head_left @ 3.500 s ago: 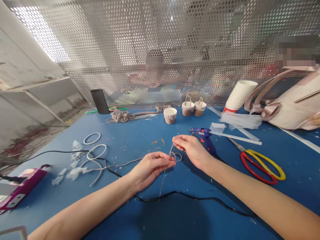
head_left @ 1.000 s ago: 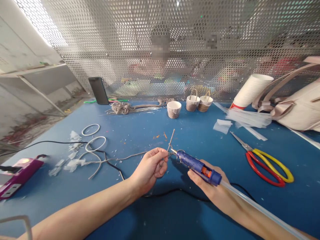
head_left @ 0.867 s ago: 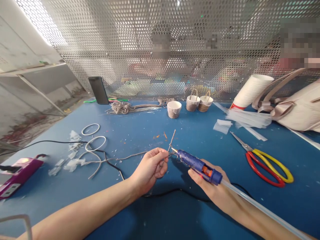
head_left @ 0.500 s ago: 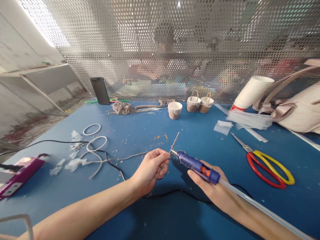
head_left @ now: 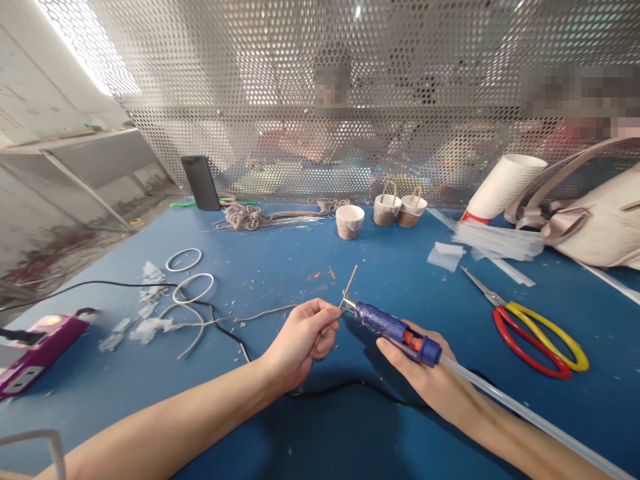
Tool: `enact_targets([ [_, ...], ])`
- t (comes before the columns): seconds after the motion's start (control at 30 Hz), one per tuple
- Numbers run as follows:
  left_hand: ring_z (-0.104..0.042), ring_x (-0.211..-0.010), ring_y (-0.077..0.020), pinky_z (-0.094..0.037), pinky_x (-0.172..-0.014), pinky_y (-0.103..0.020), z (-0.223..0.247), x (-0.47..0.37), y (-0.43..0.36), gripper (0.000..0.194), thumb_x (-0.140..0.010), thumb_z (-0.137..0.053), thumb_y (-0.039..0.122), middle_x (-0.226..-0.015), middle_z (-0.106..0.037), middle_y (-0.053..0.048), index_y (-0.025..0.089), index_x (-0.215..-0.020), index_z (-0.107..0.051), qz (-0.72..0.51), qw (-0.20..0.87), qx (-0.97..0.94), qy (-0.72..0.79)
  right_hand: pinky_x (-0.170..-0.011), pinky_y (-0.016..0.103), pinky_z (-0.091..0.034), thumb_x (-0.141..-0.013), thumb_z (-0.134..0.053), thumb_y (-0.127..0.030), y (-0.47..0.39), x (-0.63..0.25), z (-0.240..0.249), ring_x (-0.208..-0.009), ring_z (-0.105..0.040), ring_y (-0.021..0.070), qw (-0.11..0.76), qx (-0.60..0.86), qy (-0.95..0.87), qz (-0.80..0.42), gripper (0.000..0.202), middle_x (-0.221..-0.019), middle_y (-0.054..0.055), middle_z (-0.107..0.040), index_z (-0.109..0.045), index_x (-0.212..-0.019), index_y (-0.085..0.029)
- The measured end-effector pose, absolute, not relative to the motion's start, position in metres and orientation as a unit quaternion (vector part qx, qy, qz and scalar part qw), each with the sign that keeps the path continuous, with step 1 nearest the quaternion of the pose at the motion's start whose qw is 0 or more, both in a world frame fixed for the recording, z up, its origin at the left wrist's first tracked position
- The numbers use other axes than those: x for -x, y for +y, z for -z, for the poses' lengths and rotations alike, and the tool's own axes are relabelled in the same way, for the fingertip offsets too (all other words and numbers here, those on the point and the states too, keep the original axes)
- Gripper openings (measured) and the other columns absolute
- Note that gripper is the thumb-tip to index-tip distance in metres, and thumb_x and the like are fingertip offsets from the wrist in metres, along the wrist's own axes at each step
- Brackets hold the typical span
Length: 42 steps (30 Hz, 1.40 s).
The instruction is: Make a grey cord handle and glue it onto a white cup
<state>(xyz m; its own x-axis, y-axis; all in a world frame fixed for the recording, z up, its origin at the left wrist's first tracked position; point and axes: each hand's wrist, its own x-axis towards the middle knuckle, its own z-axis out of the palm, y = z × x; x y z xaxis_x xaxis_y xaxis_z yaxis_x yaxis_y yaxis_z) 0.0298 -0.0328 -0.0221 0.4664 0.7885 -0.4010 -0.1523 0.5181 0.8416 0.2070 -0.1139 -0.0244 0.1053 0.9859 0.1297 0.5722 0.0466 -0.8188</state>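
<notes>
The left hand [head_left: 309, 337] is closing its thumb and index finger in a pinch on a thin gray-brown cord [head_left: 353, 280], the other fingers curling in toward the palm. A short end of the cord is standing up beyond the fingertips, and a long length is trailing off to the left across the blue surface [head_left: 240, 413]. The right hand [head_left: 425, 367] is wrapping around a blue glue gun [head_left: 385, 325], its metal nozzle [head_left: 350, 303] pointing at the cord just beside the left fingertips; whether the nozzle is touching the cord, I cannot tell. A long translucent glue stick [head_left: 525, 407] is sticking out of the back of the gun.

To the right of the right hand, scissors [head_left: 495, 299] with 1 red and 1 yellow handle loop are lying open. Beyond the hands, 3 small wrapped cups [head_left: 350, 222] are standing upright, 2 of them carrying looped handles and sitting side by side. Left of the cups, a tangled bundle of cord [head_left: 245, 217] is lying near a black phone [head_left: 200, 183], which is leaning upright. On the left, 2 white rings [head_left: 193, 288] are resting near clear scraps [head_left: 147, 329] and a purple power strip [head_left: 43, 353]. At the far right, a stack of paper cups [head_left: 505, 187] is tilting beside a pale bag [head_left: 605, 213].
</notes>
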Motion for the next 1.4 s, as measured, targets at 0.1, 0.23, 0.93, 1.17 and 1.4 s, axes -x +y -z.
enact_targets([
  [0.1,-0.022,-0.032,-0.002,-0.009,-0.037,-0.021,0.0217,-0.0296,-0.0323,0.02,-0.078,-0.059,0.023,-0.037,-0.032,0.009,0.017,-0.063,-0.047,-0.306,0.768,-0.38,0.415,-0.046,0.023,-0.044,-0.083,-0.051,-0.042,-0.1137,-0.207,0.0237,-0.046,-0.051,0.0139,0.374,0.633,-0.621,-0.273,0.029,-0.052,-0.002,-0.054,-0.056,-0.064,-0.021],
  [0.23,-0.022,-0.032,-0.0017,-0.008,-0.037,-0.021,0.0218,-0.0296,-0.0319,0.02,-0.078,-0.059,0.023,-0.037,-0.032,0.009,0.017,-0.063,-0.047,-0.305,0.769,-0.381,0.414,-0.047,0.023,-0.044,-0.083,-0.051,-0.043,-0.1133,-0.2073,0.024,-0.046,-0.051,0.0135,0.388,0.634,-0.611,-0.271,0.03,-0.051,-0.001,-0.055,-0.056,-0.064,-0.02],
  [0.93,-0.024,-0.035,-0.0016,-0.01,-0.038,-0.02,0.0208,-0.0324,-0.0329,0.015,-0.065,-0.061,0.014,-0.041,-0.034,0.012,0.018,-0.073,-0.049,-0.331,0.748,-0.386,0.426,-0.047,0.022,-0.044,-0.084,-0.051,-0.041,-0.1155,-0.2086,0.0307,-0.046,-0.051,0.013,0.372,0.628,-0.632,-0.26,0.028,-0.051,-0.003,-0.054,-0.057,-0.065,-0.021],
  [1.17,-0.022,-0.033,-0.0018,-0.009,-0.038,-0.019,0.0213,-0.0316,-0.0321,0.016,-0.067,-0.063,0.019,-0.036,-0.034,0.012,0.018,-0.072,-0.048,-0.324,0.742,-0.395,0.435,-0.049,0.024,-0.044,-0.085,-0.049,-0.042,-0.1143,-0.2078,0.026,-0.05,-0.053,0.0148,0.374,0.635,-0.623,-0.263,0.029,-0.054,-0.001,-0.056,-0.054,-0.065,-0.021],
  [1.4,-0.023,-0.031,-0.0015,-0.011,-0.036,-0.017,0.0213,-0.0324,-0.0322,0.016,-0.069,-0.064,0.021,-0.034,-0.037,0.011,0.018,-0.07,-0.048,-0.324,0.739,-0.399,0.434,-0.048,0.023,-0.042,-0.085,-0.05,-0.04,-0.1137,-0.2077,0.0264,-0.044,-0.046,0.0122,0.371,0.618,-0.642,-0.26,0.029,-0.049,-0.004,-0.048,-0.048,-0.062,-0.022],
])
